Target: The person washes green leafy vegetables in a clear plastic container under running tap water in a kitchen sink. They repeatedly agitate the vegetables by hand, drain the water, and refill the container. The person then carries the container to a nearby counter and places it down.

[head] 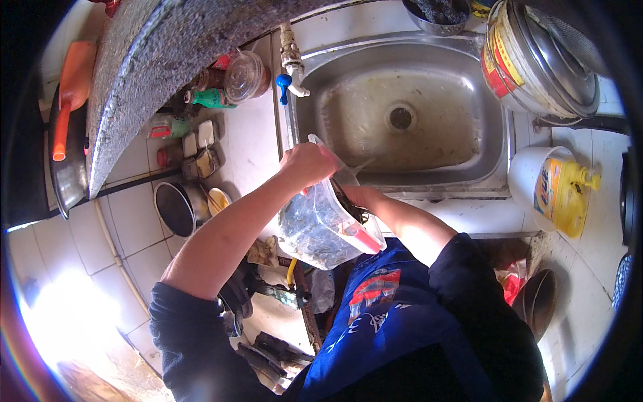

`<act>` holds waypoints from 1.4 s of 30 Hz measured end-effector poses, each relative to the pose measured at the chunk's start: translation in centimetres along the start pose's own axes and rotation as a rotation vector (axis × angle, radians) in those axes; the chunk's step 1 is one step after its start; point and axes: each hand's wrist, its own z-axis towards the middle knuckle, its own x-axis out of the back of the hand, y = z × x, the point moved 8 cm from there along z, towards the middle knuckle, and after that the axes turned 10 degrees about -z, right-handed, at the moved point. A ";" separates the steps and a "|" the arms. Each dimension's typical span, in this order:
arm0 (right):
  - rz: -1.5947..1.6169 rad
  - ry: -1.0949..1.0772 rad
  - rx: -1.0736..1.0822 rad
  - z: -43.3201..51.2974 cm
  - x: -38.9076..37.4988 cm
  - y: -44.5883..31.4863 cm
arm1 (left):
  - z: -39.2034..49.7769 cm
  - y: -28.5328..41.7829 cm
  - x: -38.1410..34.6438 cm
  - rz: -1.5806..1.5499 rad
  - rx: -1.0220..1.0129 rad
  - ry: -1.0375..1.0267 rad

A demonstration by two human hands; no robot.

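Note:
A clear plastic tub [321, 226] with red handles is tilted at the near left corner of the steel sink [402, 181]. My left hand [311, 163] grips its rim by one handle. My right hand [359, 196] reaches in at the tub's opening, its fingers mostly hidden, beside dark, stringy contents [354, 206]. Whether those fingers hold anything cannot be told. The tub's wall is wet or smeared inside. Brownish liquid lies in the sink around the drain [401, 118]. The tap [296, 80] with a blue lever stands just beyond my left hand.
Right of the sink stand a lidded bucket [517, 65], a white bucket [527, 176] and a yellow pump bottle [567, 201]. Jars, a green bottle [211, 98] and a metal pot [176, 208] are at left. A metal bowl [437, 22] sits behind the sink.

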 end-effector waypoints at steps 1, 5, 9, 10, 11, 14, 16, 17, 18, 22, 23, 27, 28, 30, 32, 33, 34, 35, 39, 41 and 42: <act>0.002 -0.002 0.001 -0.1 -0.1 0.0 | 0.0 0.1 -0.1 0.008 -0.019 -0.005; 0.015 -0.001 0.007 -0.4 -0.4 -0.3 | -0.2 0.4 -0.5 0.045 -0.042 -0.023; 0.035 0.001 0.013 -0.8 -0.7 -0.6 | -0.4 0.6 -0.5 0.051 -0.030 -0.010; 0.039 0.001 0.014 -0.9 -0.7 -0.6 | -0.5 0.8 -0.4 0.051 -0.047 -0.005; 0.042 0.004 0.016 -0.9 -0.8 -0.7 | -0.6 0.9 -0.4 0.052 -0.056 -0.005; 0.053 0.009 0.018 -1.2 -0.9 -0.9 | -0.6 1.1 -0.5 0.079 -0.061 -0.003; 0.061 0.012 0.021 -1.3 -1.0 -1.0 | -0.5 1.1 -0.6 0.112 -0.068 -0.002; 0.065 0.011 0.023 -1.4 -1.1 -1.1 | -0.4 1.1 -0.7 0.132 -0.077 -0.003; 0.070 0.012 0.022 -1.4 -1.1 -1.1 | -0.3 1.0 -0.8 0.141 -0.079 -0.006; 0.076 0.015 0.024 -1.7 -1.3 -1.4 | 0.4 1.2 -1.3 0.253 -0.191 -0.011; 0.079 0.016 0.023 -1.7 -1.3 -1.4 | 0.7 0.8 -1.1 0.182 -0.151 0.021; 0.090 0.017 0.023 -1.9 -1.5 -1.6 | 1.6 0.3 -1.3 0.186 -0.162 0.034; 0.094 0.018 0.022 -1.9 -1.5 -1.7 | 1.6 0.3 -1.4 0.202 -0.175 0.029; 0.100 0.018 0.023 -2.0 -1.6 -1.8 | 1.7 0.3 -1.5 0.206 -0.187 0.024; 0.106 0.021 0.023 -2.1 -1.6 -1.9 | 1.8 0.3 -1.5 0.197 -0.185 0.020; 0.109 0.019 0.025 -2.2 -1.7 -1.9 | 1.8 0.3 -1.6 0.190 -0.181 0.018; 0.111 0.021 0.023 -2.2 -1.7 -2.0 | 1.8 0.4 -1.5 0.198 -0.185 0.024; 0.116 0.019 0.026 -2.3 -1.8 -2.1 | 1.8 0.5 -1.5 0.206 -0.190 0.030; 0.126 0.023 0.031 -2.5 -1.9 -2.4 | 1.9 0.5 -1.7 0.210 -0.177 0.014; 0.133 0.023 0.031 -2.5 -2.0 -2.4 | 1.7 0.6 -1.5 0.203 -0.171 0.034; 0.137 0.023 0.032 -2.6 -2.0 -2.5 | 1.7 0.6 -1.4 0.200 -0.168 0.044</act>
